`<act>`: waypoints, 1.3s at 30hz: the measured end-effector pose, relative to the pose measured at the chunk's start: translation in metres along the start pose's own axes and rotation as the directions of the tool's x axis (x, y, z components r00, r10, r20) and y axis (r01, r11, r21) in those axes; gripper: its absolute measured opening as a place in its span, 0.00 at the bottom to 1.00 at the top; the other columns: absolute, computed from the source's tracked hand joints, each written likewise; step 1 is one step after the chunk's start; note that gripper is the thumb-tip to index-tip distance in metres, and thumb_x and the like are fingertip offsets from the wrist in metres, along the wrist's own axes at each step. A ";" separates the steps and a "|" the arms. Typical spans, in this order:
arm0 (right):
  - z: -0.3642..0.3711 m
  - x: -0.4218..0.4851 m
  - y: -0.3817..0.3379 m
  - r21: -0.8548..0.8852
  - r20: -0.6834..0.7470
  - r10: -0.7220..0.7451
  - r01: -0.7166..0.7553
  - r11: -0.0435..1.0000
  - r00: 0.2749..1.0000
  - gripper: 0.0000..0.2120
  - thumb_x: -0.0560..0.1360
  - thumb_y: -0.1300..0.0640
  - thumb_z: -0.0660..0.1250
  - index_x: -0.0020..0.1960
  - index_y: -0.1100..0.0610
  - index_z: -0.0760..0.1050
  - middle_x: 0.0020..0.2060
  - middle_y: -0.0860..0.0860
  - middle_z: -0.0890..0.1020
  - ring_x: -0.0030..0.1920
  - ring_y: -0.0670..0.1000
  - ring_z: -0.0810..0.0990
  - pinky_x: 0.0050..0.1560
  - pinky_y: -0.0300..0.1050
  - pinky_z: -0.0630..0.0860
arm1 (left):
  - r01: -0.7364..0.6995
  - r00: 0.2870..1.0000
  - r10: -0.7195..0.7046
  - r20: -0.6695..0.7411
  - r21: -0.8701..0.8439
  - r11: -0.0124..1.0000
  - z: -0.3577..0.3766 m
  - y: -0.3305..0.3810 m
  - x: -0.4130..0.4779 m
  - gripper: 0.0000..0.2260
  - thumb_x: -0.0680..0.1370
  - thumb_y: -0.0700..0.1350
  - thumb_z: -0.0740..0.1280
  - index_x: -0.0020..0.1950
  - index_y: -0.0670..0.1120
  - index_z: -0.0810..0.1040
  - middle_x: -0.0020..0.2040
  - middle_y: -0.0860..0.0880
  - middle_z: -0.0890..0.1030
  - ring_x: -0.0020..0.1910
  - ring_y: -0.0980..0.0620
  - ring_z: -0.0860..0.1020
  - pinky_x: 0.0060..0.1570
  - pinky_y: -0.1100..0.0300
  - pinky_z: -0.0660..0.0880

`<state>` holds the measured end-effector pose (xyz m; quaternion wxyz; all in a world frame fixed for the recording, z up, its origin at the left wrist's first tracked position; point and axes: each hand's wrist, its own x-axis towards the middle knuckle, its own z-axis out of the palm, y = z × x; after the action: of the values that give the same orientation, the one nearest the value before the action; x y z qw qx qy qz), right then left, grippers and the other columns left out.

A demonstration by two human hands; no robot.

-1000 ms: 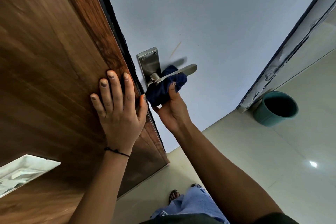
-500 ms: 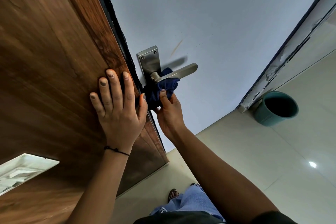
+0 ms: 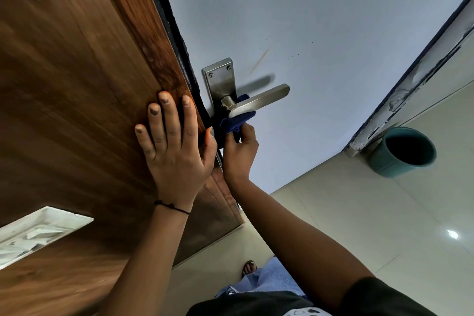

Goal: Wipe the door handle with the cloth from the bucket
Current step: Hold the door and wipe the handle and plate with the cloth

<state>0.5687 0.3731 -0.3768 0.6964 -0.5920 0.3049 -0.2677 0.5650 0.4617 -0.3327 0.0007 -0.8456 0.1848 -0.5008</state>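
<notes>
A silver lever door handle (image 3: 259, 101) on a metal backplate (image 3: 221, 82) sticks out from the pale grey door face. A dark blue cloth (image 3: 234, 123) is pressed against the underside of the lever, near its base. My right hand (image 3: 239, 152) grips the cloth from below. My left hand (image 3: 175, 146) lies flat with fingers spread on the brown wooden door edge (image 3: 102, 84), just left of the handle, holding nothing. The teal bucket (image 3: 401, 152) stands on the floor at the right, by the door frame.
A worn dark-edged door frame (image 3: 415, 77) runs diagonally on the right. Glossy beige floor tiles (image 3: 359, 213) lie below. My sandalled foot (image 3: 249, 268) and blue jeans show at the bottom. A white recessed panel (image 3: 36, 236) sits low left in the wooden surface.
My right hand has slid the cloth left along the lever, from under its middle to its base by the backplate. My left hand has stayed put on the door.
</notes>
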 end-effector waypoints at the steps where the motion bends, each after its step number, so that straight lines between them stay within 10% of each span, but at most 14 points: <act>1: 0.000 0.000 -0.001 -0.006 -0.007 -0.008 0.008 1.000 1.000 0.10 0.76 0.63 0.64 0.56 0.60 0.78 0.51 0.50 0.79 0.47 0.46 0.78 0.48 0.26 0.74 | 0.000 1.000 0.000 0.001 0.002 1.000 0.000 0.000 0.000 0.37 0.79 0.55 0.61 0.79 0.47 0.41 0.78 0.47 0.34 0.77 0.51 0.35 0.75 0.51 0.35; 18: -0.030 0.016 0.009 -0.306 0.143 -0.076 0.117 0.945 0.987 0.15 0.75 0.60 0.64 0.62 0.53 0.76 0.50 0.47 0.73 0.49 0.48 0.76 0.56 0.47 0.78 | 0.010 1.000 -0.010 -0.002 0.004 1.000 0.001 0.001 0.001 0.37 0.79 0.55 0.61 0.79 0.46 0.42 0.78 0.48 0.34 0.77 0.50 0.35 0.75 0.51 0.36; 23: -0.069 0.037 -0.002 -0.227 -0.101 -0.043 0.019 0.974 0.994 0.11 0.73 0.63 0.64 0.53 0.54 0.78 0.44 0.55 0.80 0.36 0.43 0.77 0.39 0.38 0.76 | -0.005 1.000 0.005 -0.006 0.018 1.000 0.003 0.000 -0.001 0.36 0.78 0.55 0.60 0.79 0.46 0.44 0.78 0.46 0.36 0.78 0.49 0.37 0.75 0.50 0.37; 27: -0.092 0.042 -0.027 -0.135 -0.220 -0.211 0.184 0.974 0.952 0.22 0.72 0.62 0.66 0.65 0.50 0.73 0.52 0.42 0.77 0.54 0.51 0.76 0.54 0.45 0.76 | -0.010 1.000 0.010 -0.016 0.030 1.000 0.003 0.001 0.000 0.36 0.78 0.54 0.60 0.79 0.45 0.45 0.79 0.45 0.37 0.78 0.48 0.38 0.75 0.49 0.38; 32: -0.077 0.021 -0.061 -0.567 0.197 -0.678 0.647 0.510 0.708 0.27 0.66 0.63 0.65 0.65 0.52 0.73 0.60 0.50 0.79 0.57 0.54 0.71 0.52 0.44 0.60 | -0.019 1.000 0.019 -0.011 0.032 0.999 0.003 -0.001 0.000 0.36 0.78 0.54 0.60 0.79 0.44 0.45 0.79 0.45 0.38 0.78 0.47 0.38 0.75 0.49 0.37; 35: -0.051 0.013 -0.062 -0.673 0.537 -0.603 0.731 0.115 0.590 0.22 0.70 0.55 0.63 0.64 0.50 0.73 0.62 0.50 0.78 0.60 0.56 0.71 0.53 0.51 0.62 | -0.015 1.000 0.016 -0.011 0.019 1.000 0.002 -0.001 -0.001 0.35 0.79 0.54 0.60 0.79 0.45 0.45 0.79 0.45 0.38 0.78 0.48 0.38 0.75 0.49 0.37; 39: -0.048 0.022 -0.068 -0.730 0.574 -0.570 0.683 -0.029 0.588 0.19 0.70 0.54 0.68 0.61 0.51 0.74 0.55 0.50 0.81 0.55 0.58 0.75 0.50 0.51 0.63 | -0.035 0.999 0.035 -0.008 0.017 0.999 0.001 -0.003 -0.001 0.34 0.79 0.55 0.59 0.79 0.45 0.45 0.79 0.45 0.38 0.78 0.48 0.39 0.75 0.50 0.37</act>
<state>0.5467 0.3147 -0.3176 0.0484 -0.9510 0.0590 -0.2998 0.5667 0.4641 -0.3333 0.0159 -0.8401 0.1955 -0.5057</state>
